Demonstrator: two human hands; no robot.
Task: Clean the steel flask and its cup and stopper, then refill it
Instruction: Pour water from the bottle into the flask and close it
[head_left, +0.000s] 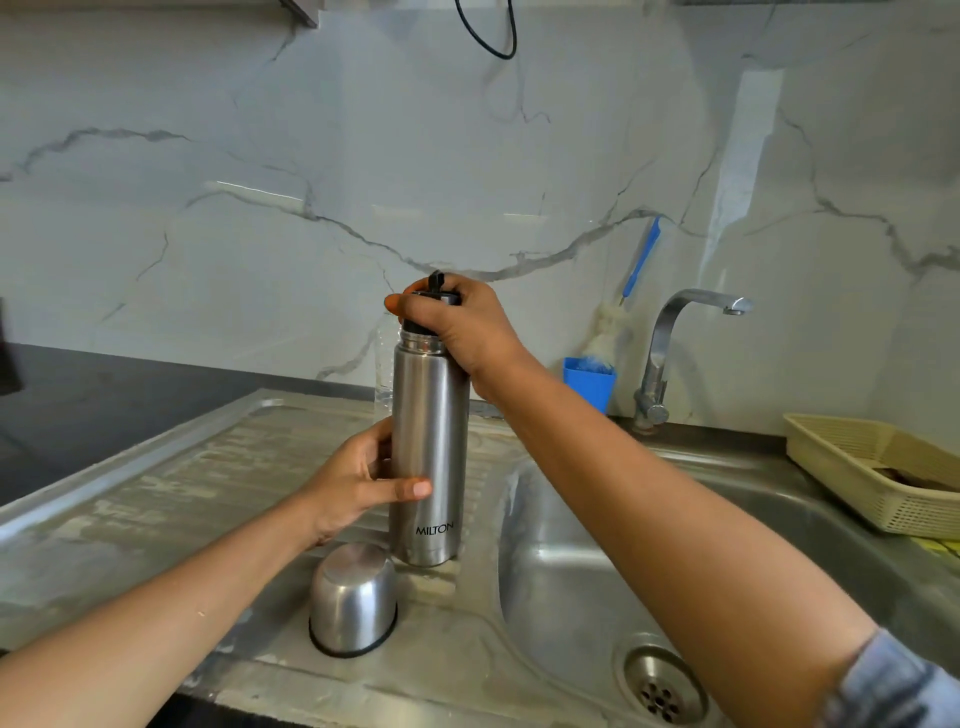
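Brushed-steel cylindrical flask (428, 457) upright; right hand (462, 325) grips black stopper (434, 301).

There is one steel flask (428, 457), one black stopper (435, 297) and one steel cup (353, 597). Two hands are in view, the left hand (358, 478) and the right hand (462, 332), and one blue-grey sleeve (893, 686) shows. There is one desk (104, 410) and one sink (566, 561), with a single drain (662, 686) and a single tap (675, 332). There is one blue holder (589, 384) and one brush (643, 257) with a blue handle. One cream basket (841, 462) is counted, and one yellow item (937, 545) of which too little shows to name it. One black cable (496, 44) completes the count. Something clear behind the flask may be one bottle; it cannot be told.
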